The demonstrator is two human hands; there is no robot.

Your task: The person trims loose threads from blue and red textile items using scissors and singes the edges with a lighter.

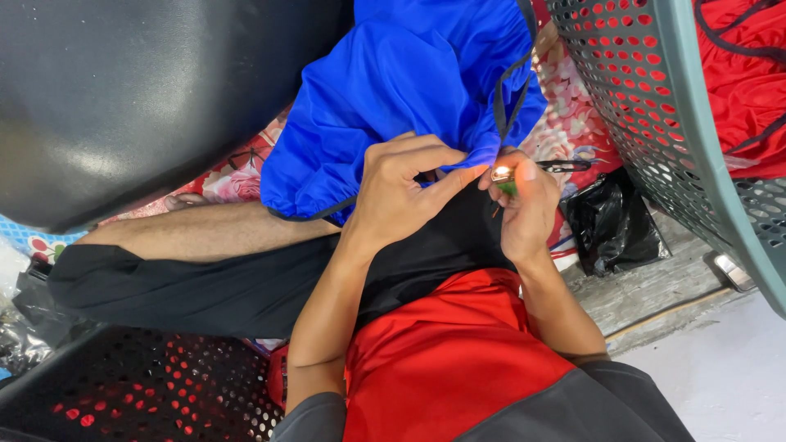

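left hand [405,184] pinched the blue cloth [393,90] while right hand [524,205] gripped a lighter [504,178].

both hands met over the lap, at the lower edge of the blue cloth, which lay draped across the black trousers [213,286]. left fingers clamped the gathered hem near the black cord [503,98]; the right fist closed round a small green lighter with a metal top, just beside the hem. to do this well, the cloth wanted holding taut and the flame kept brief, only at the cord's tip, since the fabric looked thin, glossy and easily scorched. a grey perforated basket [655,106] of red cloth stood at the right.
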